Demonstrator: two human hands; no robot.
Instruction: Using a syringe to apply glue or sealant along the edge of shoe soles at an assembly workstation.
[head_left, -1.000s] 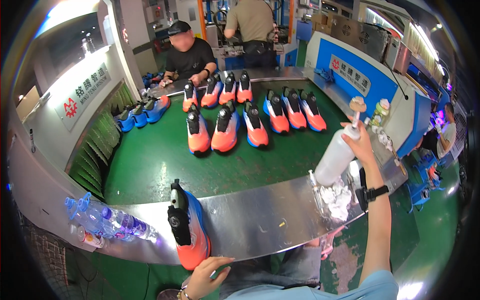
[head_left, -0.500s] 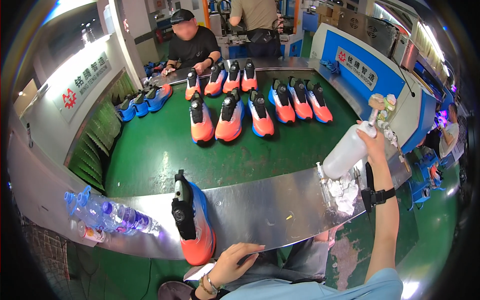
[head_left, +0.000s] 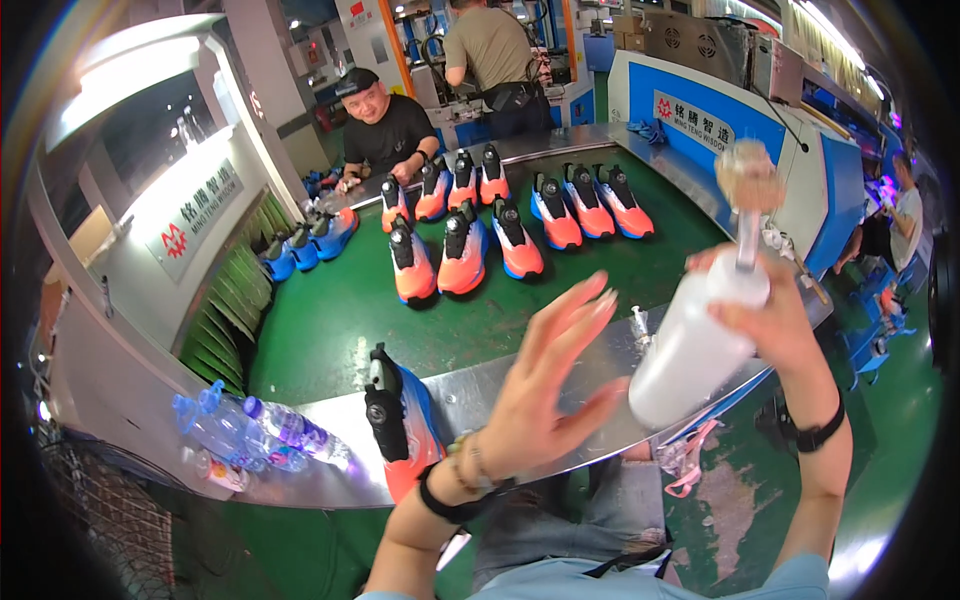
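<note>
My right hand is wrapped around the upper part of a white plastic bottle. Out of its neck rises a pale stem with a tan, blurred tip. The bottle is tilted, its base towards the lower left over the metal ledge. My left hand is raised, fingers spread, holding nothing, a little left of the bottle base. Left of that hand a sneaker in coral, white and blue with a black collar stands on the ledge; my left forearm is near its toe.
Several similar sneakers stand on the green table. Water bottles lie at the left on the metal ledge. A syringe-like tube lies behind the white bottle. Across the table sits a person in black; another stands behind.
My left hand has risen from the ledge's front edge and moved right, fingers spreading. My right hand has lifted the white bottle nearer to me. The whole view has shifted a little.
</note>
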